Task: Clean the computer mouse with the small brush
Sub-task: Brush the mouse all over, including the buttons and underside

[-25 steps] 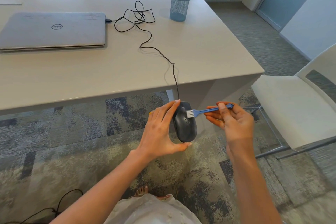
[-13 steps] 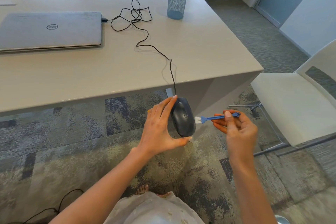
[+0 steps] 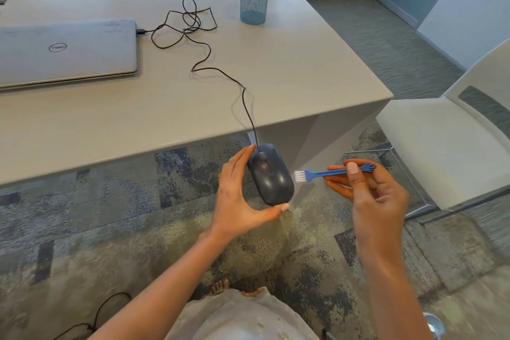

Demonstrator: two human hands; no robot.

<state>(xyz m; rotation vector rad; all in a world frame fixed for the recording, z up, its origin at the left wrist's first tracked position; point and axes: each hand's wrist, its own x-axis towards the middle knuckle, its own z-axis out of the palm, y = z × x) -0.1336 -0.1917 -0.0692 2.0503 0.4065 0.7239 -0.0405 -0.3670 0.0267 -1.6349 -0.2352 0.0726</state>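
The dark grey corded computer mouse (image 3: pixel 271 174) is held by the left hand (image 3: pixel 237 196) off the desk edge (mid-brushing, seemingly), while the small blue white-bristled brush (image 3: pixel 329 173), pinched in the right hand (image 3: pixel 372 196), must be brought back onto it.

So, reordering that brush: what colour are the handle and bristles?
Brush: blue handle, white bristles, seen in the head view.

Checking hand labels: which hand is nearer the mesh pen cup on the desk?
Left. The left hand holds the mouse almost straight below the mesh pen cup; the right hand, with the brush, sits further toward the chair.
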